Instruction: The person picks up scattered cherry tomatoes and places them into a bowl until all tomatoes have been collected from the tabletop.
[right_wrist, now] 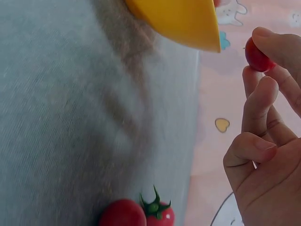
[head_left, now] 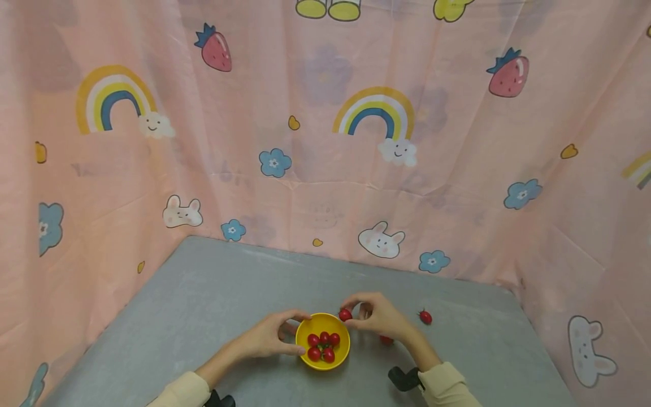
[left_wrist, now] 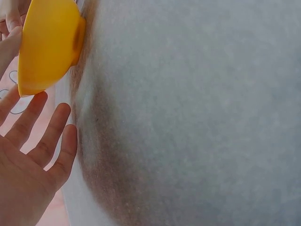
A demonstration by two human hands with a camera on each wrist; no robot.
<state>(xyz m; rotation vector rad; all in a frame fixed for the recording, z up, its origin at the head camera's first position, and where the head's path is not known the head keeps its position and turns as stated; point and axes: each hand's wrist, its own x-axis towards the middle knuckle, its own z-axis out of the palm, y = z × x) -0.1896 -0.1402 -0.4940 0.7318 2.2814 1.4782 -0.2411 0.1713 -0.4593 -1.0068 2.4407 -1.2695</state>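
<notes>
A yellow bowl (head_left: pixel 343 357) with several red cherry tomatoes (head_left: pixel 313 354) in it stands on the grey table. My left hand (head_left: pixel 264 337) holds the bowl's left side between thumb and index finger; in the left wrist view the other fingers of this hand (left_wrist: pixel 28 160) are spread beside the bowl (left_wrist: pixel 47 52). Just off the bowl's right rim, my right hand (head_left: pixel 378 317) pinches a cherry tomato (head_left: pixel 345 314) between thumb and fingertips. The right wrist view shows this tomato (right_wrist: pixel 257 57) raised off the table, apart from the bowl (right_wrist: pixel 178 21).
To the right, a loose cherry tomato (head_left: pixel 425 317) lies on the table (head_left: pixel 244 282). Another loose tomato (head_left: pixel 386 341) is partly hidden under the right wrist. A pink patterned curtain (head_left: pixel 325 198) surrounds the table's back and sides.
</notes>
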